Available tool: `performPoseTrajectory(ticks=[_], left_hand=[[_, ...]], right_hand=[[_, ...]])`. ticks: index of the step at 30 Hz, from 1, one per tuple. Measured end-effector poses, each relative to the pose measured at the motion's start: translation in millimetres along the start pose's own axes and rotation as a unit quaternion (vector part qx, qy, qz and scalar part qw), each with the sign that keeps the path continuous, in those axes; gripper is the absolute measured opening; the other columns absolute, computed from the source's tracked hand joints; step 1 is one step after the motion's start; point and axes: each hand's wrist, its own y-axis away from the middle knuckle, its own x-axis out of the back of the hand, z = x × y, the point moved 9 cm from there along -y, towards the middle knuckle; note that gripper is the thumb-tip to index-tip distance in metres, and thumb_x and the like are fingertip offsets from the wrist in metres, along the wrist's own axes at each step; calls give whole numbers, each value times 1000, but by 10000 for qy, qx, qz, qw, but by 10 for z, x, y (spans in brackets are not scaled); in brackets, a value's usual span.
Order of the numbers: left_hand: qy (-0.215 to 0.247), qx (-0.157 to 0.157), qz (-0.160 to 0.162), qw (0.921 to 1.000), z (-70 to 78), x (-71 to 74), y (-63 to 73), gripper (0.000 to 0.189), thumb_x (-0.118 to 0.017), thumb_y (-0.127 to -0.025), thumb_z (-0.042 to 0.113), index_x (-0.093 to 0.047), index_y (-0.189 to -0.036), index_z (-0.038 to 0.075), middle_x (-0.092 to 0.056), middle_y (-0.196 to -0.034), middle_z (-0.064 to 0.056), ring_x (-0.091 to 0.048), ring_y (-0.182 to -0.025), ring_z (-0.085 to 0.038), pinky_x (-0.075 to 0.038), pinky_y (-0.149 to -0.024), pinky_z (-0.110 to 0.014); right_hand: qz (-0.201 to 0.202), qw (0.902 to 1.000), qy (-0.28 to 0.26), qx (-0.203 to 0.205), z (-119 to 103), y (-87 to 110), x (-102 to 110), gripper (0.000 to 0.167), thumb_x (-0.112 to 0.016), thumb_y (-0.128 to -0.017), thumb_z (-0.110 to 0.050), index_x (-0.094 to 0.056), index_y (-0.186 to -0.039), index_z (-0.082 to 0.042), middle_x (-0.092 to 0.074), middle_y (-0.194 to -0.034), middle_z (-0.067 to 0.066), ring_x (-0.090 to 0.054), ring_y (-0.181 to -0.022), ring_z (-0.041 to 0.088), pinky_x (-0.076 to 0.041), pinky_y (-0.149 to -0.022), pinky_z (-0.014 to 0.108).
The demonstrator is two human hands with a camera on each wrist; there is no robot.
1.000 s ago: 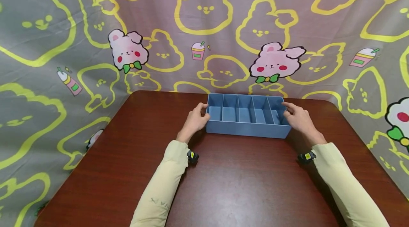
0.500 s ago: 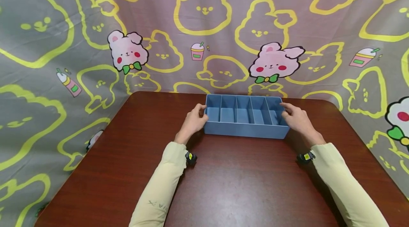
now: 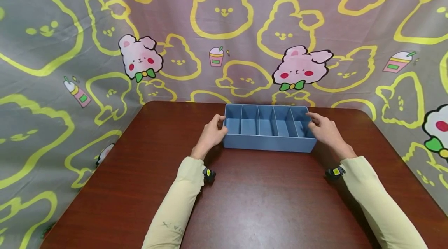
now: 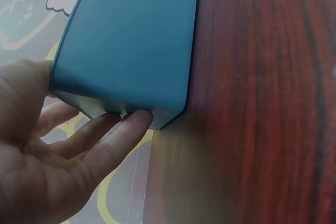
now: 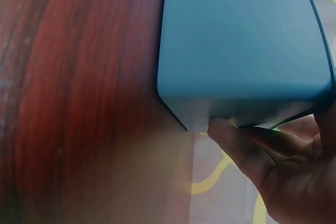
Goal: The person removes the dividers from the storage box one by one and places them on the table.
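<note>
A long blue storage box, split by thin dividers into several compartments, sits toward the back of the brown table. My left hand grips its left end, with the thumb up by the rim. In the left wrist view, the fingertips press against the end wall. At the opposite end, my right hand holds the box the same way, its thumb near the rim. The right wrist view shows a fingertip on that end wall, below the smooth front face.
The dark brown wooden table has rounded far corners. Right behind it and along both sides hangs a curtain with yellow outlines and rabbit prints. A dark strap device sits at the left cuff, and another wrist device at the right.
Over the last second the box has shifted slightly left and a touch nearer, both hands moving with it. Since half a second ago it has hardly moved.
</note>
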Motion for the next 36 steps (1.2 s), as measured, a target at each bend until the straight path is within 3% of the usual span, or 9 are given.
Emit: performPoseTrajectory(ticks=[8,19,25,36], left_hand=[[-47,-95,14,9999,8,24,-20,46,-58,-93,20,-52,-138,15,-68,-114,-12,-65,-81,-21,-52,-66,-29],[-497,-172,-214,9984,96,58,-31,47,-51,-96,26,-48,-142,16,-66,-118,-8,-61,-80,-21,-47,-74,-35],[-793,-276,-245,9962,194,136,-47,41,-49,-97,27,-55,-135,13,-65,-122,-7,-63,-101,-22,-50,-89,-40],[-982,-620,13,9932,460,298,-67,36,-49,-99,26,-57,-132,12,-67,-114,-6,-64,-100,-21,-50,-89,-43]], right_hand=[[11,10000,32,-27,3,-24,6,48,-40,-98,-18,-45,-145,-7,-50,-139,33,-44,-55,22,-37,-61,34],[95,9998,80,126,-22,-8,19,47,-41,-98,-16,-47,-144,-5,-52,-136,34,-44,-54,20,-38,-60,33],[120,9998,72,129,-27,-13,4,48,-39,-98,-17,-46,-144,-6,-56,-132,31,-45,-54,20,-39,-65,35],[170,9998,90,108,-30,-6,11,48,-39,-98,-16,-47,-144,-5,-56,-132,31,-50,-62,23,-40,-68,37]])
